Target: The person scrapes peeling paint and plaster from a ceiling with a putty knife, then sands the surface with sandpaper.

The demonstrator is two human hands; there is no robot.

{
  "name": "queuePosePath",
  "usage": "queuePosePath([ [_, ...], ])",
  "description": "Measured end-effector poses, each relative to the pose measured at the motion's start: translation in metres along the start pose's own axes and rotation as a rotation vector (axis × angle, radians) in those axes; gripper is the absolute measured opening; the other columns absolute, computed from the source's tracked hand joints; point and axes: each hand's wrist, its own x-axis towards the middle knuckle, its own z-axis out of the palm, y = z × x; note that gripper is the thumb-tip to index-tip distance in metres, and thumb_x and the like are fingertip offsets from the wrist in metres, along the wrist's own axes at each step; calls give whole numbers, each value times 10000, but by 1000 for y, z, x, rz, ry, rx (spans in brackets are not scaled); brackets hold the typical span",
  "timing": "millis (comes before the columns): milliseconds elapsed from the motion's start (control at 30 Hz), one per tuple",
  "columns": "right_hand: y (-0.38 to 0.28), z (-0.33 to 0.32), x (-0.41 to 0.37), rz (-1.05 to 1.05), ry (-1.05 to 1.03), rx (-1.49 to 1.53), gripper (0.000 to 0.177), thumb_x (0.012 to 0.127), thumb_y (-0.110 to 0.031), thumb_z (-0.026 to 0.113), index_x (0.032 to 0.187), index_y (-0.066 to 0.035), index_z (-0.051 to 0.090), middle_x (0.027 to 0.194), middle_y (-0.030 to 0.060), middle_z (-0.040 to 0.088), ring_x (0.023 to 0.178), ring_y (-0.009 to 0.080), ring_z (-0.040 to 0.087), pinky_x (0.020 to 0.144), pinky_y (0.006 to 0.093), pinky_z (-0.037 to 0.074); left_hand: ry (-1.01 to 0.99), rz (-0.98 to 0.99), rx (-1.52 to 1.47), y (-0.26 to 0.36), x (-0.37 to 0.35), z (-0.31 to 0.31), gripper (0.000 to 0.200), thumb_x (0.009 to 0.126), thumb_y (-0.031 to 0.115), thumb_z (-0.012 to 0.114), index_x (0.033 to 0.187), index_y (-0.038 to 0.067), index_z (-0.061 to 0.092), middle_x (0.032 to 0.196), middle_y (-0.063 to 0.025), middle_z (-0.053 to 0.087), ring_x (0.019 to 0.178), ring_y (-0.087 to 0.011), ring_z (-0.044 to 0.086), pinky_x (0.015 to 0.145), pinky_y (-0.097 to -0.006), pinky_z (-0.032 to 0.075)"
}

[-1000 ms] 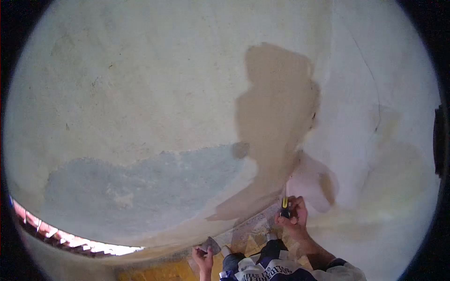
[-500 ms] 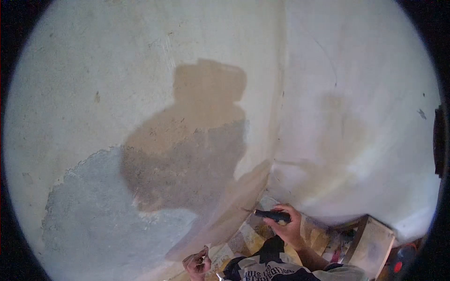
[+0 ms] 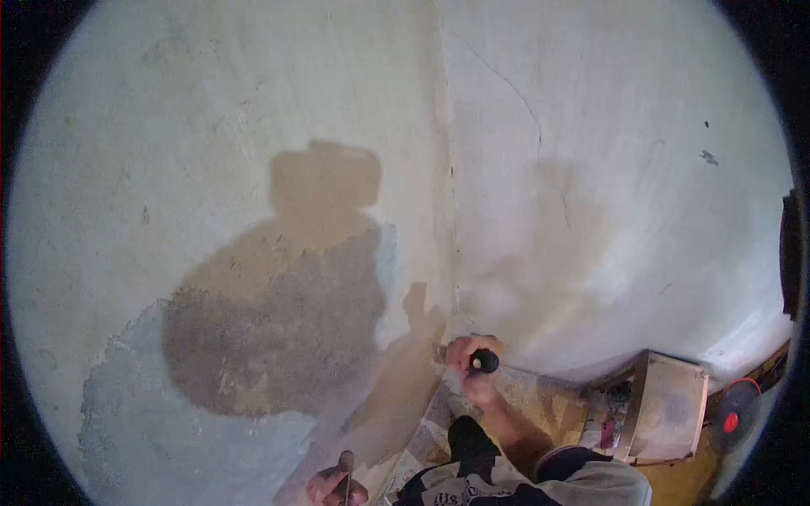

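Near the corner of two walls, my right hand [image 3: 462, 350] is wrapped round a scraper [image 3: 483, 362]. Its black handle points back at me, and a small part of the blade shows at the left of the fist, close to the left wall [image 3: 278, 472]. Low in the view, my left hand [image 3: 327, 489] is closed, with a narrow greyish-brown piece standing up from it that I cannot make out. The frame's bottom edge cuts off part of that hand. A rough patch of exposed grey plaster lies on the left wall above it.
A wooden box-like piece of furniture [image 3: 666, 405] stands at the lower right, with small items including a pink-red object [image 3: 607, 434] beside it. Farther right is a dark round thing with a red centre [image 3: 731, 422]. My shadow falls across the left wall.
My right hand has moved up and left to the wall corner, turning the handle toward me. My left hand has dropped lower. The view has shifted to the right.
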Motion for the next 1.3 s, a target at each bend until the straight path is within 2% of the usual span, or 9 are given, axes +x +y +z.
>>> queuePosePath([
  [133,-21,36,48,-491,-59,367,521,794,-544,645,657,-59,512,604,10,505,577,162,532,551,285,434,101,37,62,5,12,-1,121,798,146,680,742,67,608,898,-122,690,678,-180,649,521,-310,476],
  [200,7,55,47,-696,272,431,451,794,-476,635,676,-52,537,614,17,518,583,195,552,567,316,450,107,20,94,3,23,8,121,799,146,679,743,66,608,900,-123,690,680,-181,649,523,-310,476],
  [300,20,35,72,-529,103,-220,234,751,-262,652,710,-43,579,653,48,568,646,245,601,619,360,485,104,-17,126,2,36,15,121,800,146,678,745,64,607,903,-124,690,684,-182,650,526,-310,477],
  [333,60,21,83,-516,38,-268,182,737,-206,655,710,-42,581,661,57,577,656,254,607,629,365,489,100,-29,134,2,38,17,121,801,146,677,745,64,607,904,-124,689,685,-182,650,528,-310,477],
  [400,43,13,83,-372,34,-447,131,725,-124,682,729,-34,588,713,83,617,664,277,618,639,375,486,96,-43,148,0,45,21,121,802,146,676,747,63,606,906,-125,689,688,-183,650,530,-310,478],
  [567,-1,10,100,-170,-420,-19,232,764,-295,691,742,-84,599,755,127,621,669,267,622,600,396,472,88,-71,178,-2,52,26,122,804,145,674,749,61,605,911,-126,689,694,-185,650,536,-310,479],
  [700,3,25,46,-335,-126,48,172,809,-280,662,904,-140,630,904,90,626,844,203,606,761,339,467,73,-80,189,-3,59,31,122,806,145,672,752,59,604,915,-127,689,698,-186,651,540,-310,480],
  [767,5,27,38,-368,-85,74,162,813,-273,659,877,-129,618,876,83,620,810,199,604,733,338,470,67,-84,189,-3,62,33,122,807,145,671,753,58,604,917,-128,689,701,-187,651,542,-310,480],
  [1300,56,-8,49,-337,-494,169,257,833,-210,650,676,-46,531,661,24,572,557,170,583,526,326,496,39,-94,163,0,68,37,124,814,144,663,762,51,600,934,-133,689,720,-193,653,561,-311,484],
])
